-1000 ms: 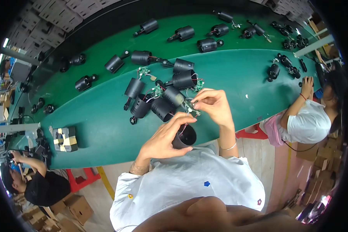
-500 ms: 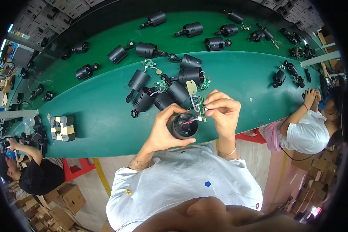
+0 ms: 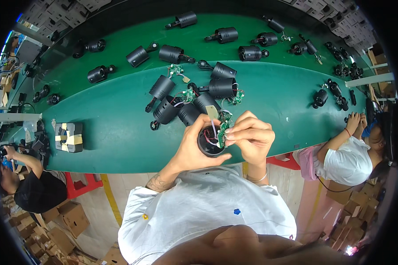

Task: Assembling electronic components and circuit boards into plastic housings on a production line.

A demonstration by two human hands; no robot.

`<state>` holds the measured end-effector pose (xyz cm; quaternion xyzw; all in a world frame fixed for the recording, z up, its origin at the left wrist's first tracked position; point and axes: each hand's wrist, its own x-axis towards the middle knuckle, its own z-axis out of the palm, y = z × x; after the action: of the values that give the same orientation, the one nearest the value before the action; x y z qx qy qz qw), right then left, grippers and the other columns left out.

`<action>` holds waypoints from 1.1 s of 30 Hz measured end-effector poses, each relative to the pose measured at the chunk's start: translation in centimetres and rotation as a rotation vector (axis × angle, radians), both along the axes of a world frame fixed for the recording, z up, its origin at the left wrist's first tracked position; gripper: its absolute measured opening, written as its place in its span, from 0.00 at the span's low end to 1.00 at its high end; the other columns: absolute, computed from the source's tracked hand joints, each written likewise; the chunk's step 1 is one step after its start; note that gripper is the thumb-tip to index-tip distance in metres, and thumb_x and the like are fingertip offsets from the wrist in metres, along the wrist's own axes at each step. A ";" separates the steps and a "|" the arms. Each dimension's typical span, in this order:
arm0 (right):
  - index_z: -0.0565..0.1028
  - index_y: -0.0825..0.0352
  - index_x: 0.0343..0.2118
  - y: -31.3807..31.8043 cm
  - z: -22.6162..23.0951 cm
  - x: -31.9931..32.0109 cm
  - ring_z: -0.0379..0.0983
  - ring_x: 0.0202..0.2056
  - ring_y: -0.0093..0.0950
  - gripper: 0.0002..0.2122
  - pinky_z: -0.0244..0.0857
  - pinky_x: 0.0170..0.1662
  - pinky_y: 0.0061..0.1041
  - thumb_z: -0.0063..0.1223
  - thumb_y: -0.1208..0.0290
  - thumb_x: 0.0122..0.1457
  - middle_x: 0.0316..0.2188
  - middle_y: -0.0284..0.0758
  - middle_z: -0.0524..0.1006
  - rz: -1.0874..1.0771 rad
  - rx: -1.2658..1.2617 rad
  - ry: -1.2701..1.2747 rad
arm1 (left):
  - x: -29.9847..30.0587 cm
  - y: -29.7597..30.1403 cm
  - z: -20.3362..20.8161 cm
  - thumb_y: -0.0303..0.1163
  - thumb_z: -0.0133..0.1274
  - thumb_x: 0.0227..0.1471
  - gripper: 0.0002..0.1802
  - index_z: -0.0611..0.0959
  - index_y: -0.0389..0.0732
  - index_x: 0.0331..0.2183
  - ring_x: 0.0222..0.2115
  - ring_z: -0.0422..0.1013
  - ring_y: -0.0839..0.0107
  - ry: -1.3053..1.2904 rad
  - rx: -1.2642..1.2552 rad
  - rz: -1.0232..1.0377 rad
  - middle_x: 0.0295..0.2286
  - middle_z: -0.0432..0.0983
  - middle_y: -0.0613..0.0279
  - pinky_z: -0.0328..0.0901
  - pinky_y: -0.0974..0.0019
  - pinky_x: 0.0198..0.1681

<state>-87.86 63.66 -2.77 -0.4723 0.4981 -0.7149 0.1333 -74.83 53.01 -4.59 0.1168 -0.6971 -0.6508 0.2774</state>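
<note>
My left hand (image 3: 191, 148) is wrapped round a black cylindrical housing (image 3: 211, 153), its open end facing up toward me. Red and white wires show inside. Between the fingertips of my right hand (image 3: 251, 138) is a green circuit board (image 3: 223, 132), tilted on edge over the right side of the housing's mouth. A pale yellowish tab (image 3: 212, 112) stands up by the board, with a white wire running down from it. Just beyond my hands lies a cluster of similar black housings (image 3: 166, 110), some with green boards (image 3: 189, 95) hanging out on wires.
More black housings (image 3: 227, 35) lie along the darker green far strip (image 3: 119, 53). A black block with yellow tape (image 3: 69, 137) rests on the left of the green table (image 3: 115, 145). One person (image 3: 353, 154) works at the right, another (image 3: 40, 185) sits at the left.
My right hand has brought the circuit board left and down, from beside the housing to over its mouth. The pale tab has shifted left with it. My left hand keeps its hold.
</note>
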 end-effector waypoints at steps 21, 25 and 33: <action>0.83 0.65 0.25 0.6 0.8 1.6 0.68 0.28 0.23 0.09 0.66 0.33 0.19 0.61 0.85 0.40 0.28 0.31 0.81 -0.164 0.065 0.277 | -0.7 0.0 -0.8 0.22 0.68 0.27 0.41 0.75 0.33 0.50 0.32 0.75 0.67 0.184 -0.086 -0.062 0.41 0.78 0.54 0.70 0.67 0.39; 0.83 0.65 0.24 0.4 0.1 1.4 0.68 0.28 0.24 0.09 0.65 0.32 0.18 0.61 0.85 0.39 0.27 0.32 0.81 -0.214 -0.055 0.199 | -0.8 0.8 -1.1 0.24 0.69 0.28 0.46 0.72 0.36 0.54 0.34 0.74 0.69 0.206 0.028 0.000 0.39 0.78 0.56 0.69 0.69 0.40; 0.82 0.65 0.23 0.4 -0.4 1.1 0.67 0.27 0.23 0.09 0.63 0.31 0.17 0.62 0.86 0.38 0.26 0.33 0.80 -0.308 -0.072 0.145 | -1.0 0.7 -0.4 0.25 0.70 0.29 0.49 0.69 0.36 0.57 0.36 0.74 0.66 0.167 -0.240 0.001 0.38 0.77 0.55 0.69 0.66 0.40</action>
<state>-86.72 64.04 -3.12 -0.4452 0.5466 -0.7085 -0.0309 -75.81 53.73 -5.02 0.0288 -0.7443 -0.5699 0.3468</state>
